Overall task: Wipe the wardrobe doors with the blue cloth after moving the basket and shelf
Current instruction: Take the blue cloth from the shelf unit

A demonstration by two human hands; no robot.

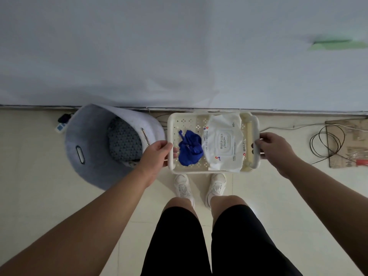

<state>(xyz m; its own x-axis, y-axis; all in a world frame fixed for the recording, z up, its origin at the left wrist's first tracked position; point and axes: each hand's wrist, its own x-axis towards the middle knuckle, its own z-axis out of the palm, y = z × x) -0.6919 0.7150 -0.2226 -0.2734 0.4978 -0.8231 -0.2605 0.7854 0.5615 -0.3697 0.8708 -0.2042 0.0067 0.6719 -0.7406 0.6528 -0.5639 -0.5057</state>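
- While the crumpled blue cloth (189, 149) lies loose in the white perforated plastic shelf tray (191, 170), beside a white wet-wipes pack (225, 144), left hand (157, 154) and right hand (272, 147) each grip an end of the tray.
- Risk: tilting the tray would slide the cloth off; the left hand is close to the grey felt basket (89, 136) and could knock it.
- Cream tiled floor (39, 186), white wardrobe doors (179, 56) ahead, black cable loops (326, 144) to the right: possible trip hazard.

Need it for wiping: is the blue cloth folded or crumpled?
Crumpled: the blue cloth lies bunched on the white shelf beside the wipes pack.
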